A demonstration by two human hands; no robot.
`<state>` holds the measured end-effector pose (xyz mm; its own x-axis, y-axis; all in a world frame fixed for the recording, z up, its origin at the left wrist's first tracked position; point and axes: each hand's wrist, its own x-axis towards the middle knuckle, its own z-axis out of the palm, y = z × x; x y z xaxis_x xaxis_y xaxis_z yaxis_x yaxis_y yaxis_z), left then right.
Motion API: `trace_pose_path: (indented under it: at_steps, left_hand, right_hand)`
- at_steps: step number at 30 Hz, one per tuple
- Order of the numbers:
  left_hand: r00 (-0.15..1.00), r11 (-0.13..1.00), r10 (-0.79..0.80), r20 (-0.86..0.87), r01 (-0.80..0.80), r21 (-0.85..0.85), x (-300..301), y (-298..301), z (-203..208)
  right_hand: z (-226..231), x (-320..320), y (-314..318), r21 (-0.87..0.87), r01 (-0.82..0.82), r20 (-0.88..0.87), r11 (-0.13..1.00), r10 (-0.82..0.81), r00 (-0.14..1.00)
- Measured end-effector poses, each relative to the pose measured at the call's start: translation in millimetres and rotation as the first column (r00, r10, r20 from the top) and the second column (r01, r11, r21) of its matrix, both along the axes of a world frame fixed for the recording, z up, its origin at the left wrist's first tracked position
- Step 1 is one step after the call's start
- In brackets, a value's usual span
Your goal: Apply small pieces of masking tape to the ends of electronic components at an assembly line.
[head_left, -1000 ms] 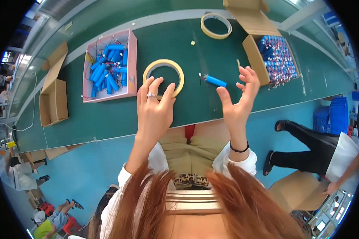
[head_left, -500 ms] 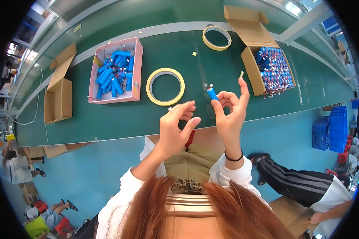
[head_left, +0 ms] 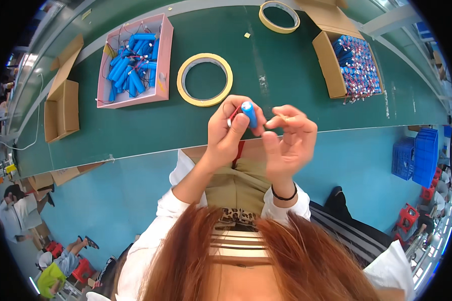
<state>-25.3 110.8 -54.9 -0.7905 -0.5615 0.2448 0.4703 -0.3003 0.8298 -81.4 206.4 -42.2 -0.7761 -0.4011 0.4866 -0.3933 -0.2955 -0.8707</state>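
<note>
A blue cylindrical battery (head_left: 250, 116) stands nearly upright in my left hand (head_left: 221, 134), its pale end facing up. The thumb and fingers wrap round it, and a red wire shows beside them. Close on its right, my right hand (head_left: 294, 143) has its fingers bent but apart, somewhat smeared by motion. A small pale-yellow bit of tape (head_left: 283, 117) appears to cling to a fingertip there. Beyond my left hand lies a roll of yellow tape (head_left: 185, 92). Both hands are over the near edge of the green table (head_left: 150, 131).
A pink box (head_left: 161, 86) of loose blue batteries stands at left, beside an open cardboard box (head_left: 67, 116). At right, another cardboard box (head_left: 328, 70) holds tightly packed batteries. A second tape roll (head_left: 282, 28) and a tape scrap (head_left: 247, 35) lie farther back. Blue crates (head_left: 425, 158) stand on the floor.
The battery has passed from my right hand to my left. My right index finger, raised before, has come down near the battery. The view has shifted, so the table's things sit higher.
</note>
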Motion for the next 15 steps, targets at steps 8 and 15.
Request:
trace_pose_path:
  at_steps: [8, 15]
  left_hand:
    - [0.922, 0.876, -0.350, -0.164, 0.384, 0.292, 14.7, -23.5, -11.7]
    - [0.894, 0.812, -0.411, -0.180, 0.448, 0.374, 16.8, -26.1, -11.8]
  right_hand:
    - [27.5, -7.6, 13.8, -0.164, -0.169, 0.273, 0.972, 0.210, 0.939]
    - [52.9, -4.3, 4.7, 0.018, -0.339, 0.392, 0.941, 0.305, 0.868]
